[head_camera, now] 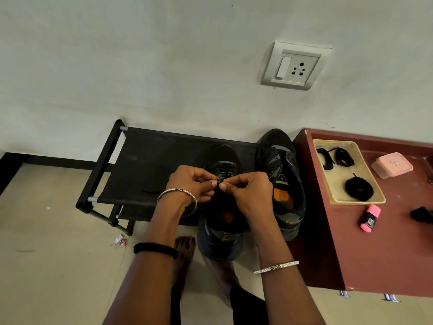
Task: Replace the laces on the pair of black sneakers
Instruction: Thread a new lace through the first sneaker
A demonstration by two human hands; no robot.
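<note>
A corner of a lived-in home: a low black fabric shoe rack [150, 165] stands against a plain painted wall [140, 55] at centre frame, with a switch-and-socket plate [293, 65] mounted upper right. At right, a maroon tabletop [386, 242] carries a beige tray [332, 195], a pink container [392, 164] and a pink highlighter [370, 218]. Bare feet [185, 252] rest on the tiled floor [46, 266], lower centre.

Single head-worn wide-angle view, looking steeply down and forward, close above the hands, wall ahead
</note>
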